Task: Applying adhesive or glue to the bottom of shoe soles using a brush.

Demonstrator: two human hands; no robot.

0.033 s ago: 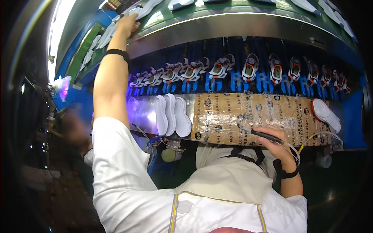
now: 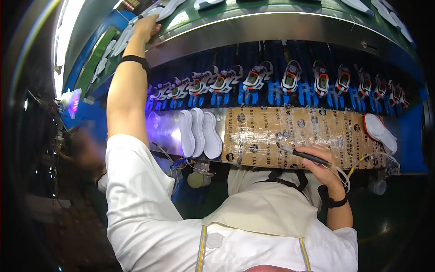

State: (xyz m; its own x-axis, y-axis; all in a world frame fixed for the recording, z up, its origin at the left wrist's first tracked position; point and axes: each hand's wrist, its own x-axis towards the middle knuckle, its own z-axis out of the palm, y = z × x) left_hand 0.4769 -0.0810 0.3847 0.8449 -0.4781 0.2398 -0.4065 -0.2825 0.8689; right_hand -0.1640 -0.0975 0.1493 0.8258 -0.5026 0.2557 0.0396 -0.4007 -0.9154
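Note:
My left hand (image 2: pixel 146 27) is stretched far up to the raised green conveyor at the upper left. Its fingers bend toward a white shoe sole (image 2: pixel 169 9) there; their tips merge with the pale soles, so I cannot tell whether they grip one. In my right hand (image 2: pixel 324 166), closed fingers hold a black-handled brush (image 2: pixel 311 157), its tip pointing left above a cardboard-covered bench (image 2: pixel 267 131). A clear tube trails from its handle. Several white soles (image 2: pixel 198 131) stand side by side left of the cardboard. A red-edged white sole (image 2: pixel 379 133) lies at its right end.
Behind the bench, several grey-and-orange shoe uppers (image 2: pixel 291 75) sit on blue holders in a row. The metal conveyor edge (image 2: pixel 272 27) curves above them, with more soles on the green belt. A purple-lit lamp (image 2: pixel 72 103) is at the left. Small cups (image 2: pixel 195 180) hang below the bench.
The whole view has shifted very slightly. My left hand remains at the conveyor and my right hand still holds the brush in place.

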